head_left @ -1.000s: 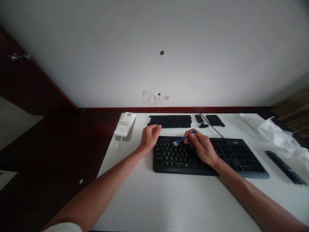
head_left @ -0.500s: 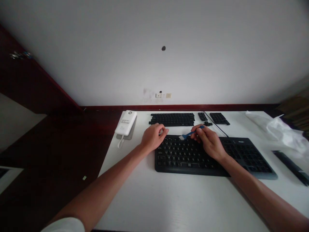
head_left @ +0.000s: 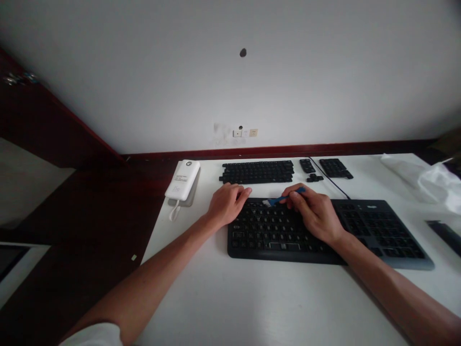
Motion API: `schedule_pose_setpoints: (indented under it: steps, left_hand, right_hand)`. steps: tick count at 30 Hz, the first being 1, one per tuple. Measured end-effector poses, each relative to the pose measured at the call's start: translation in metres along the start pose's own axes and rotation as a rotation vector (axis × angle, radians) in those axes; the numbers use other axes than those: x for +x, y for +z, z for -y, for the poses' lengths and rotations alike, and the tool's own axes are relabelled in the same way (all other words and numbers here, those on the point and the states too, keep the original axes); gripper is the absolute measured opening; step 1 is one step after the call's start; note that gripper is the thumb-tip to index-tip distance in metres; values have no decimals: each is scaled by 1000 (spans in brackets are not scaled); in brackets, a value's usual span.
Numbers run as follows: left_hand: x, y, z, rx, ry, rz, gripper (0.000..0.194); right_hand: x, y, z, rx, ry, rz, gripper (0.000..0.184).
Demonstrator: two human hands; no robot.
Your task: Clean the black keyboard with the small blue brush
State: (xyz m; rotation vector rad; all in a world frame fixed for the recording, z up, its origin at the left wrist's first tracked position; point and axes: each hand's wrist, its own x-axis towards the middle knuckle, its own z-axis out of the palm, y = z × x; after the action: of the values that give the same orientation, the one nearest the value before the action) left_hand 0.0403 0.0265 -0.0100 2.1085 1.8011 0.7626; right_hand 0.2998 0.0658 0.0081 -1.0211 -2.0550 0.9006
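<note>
Right hand (head_left: 317, 214) pinches a slim blue brush (head_left: 284, 198), pale bristle tip on the far key row of the black keyboard (head_left: 378, 235), centre of the white bench (head_left: 252, 298). Left hand (head_left: 226, 204) loosely curled, holding nothing, resting at keyboard's far-left corner. Recommend: short light strokes along the gaps btwn keys, left hand bracing the frame. Keyboard matte plastic, rectangular. Loose black keycaps (head_left: 257, 171) laid in rows farther back; smooth white rounded power bank (head_left: 182, 180) far left.
</note>
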Motion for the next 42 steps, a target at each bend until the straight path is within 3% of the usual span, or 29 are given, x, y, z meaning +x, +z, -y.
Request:
schedule_pose_setpoints:
  steps: [6, 17, 20, 32, 38, 42]
  left_hand:
    - [3, -1, 0, 1, 11, 21, 53]
    - [3, -2, 0, 4, -1, 36, 53]
    - [3, -2, 0, -4, -9, 33, 52]
    - [3, -1, 1, -40, 12, -6, 53]
    - [1, 0, -3, -27, 13, -35, 53]
    - [-4, 1, -12, -46, -82, -72, 60]
  right_hand:
    - [-1, 0, 3, 14, -15, -41, 28]
    - [3, 0, -7, 193, 19, 18, 29]
    - [4, 0, -7, 243, 43, -34, 28]
    - [7, 0, -12, 244, 42, 65, 31]
    - [6, 0, -9, 164, 17, 10, 33]
    - [0, 0, -1, 140, 0, -86, 31]
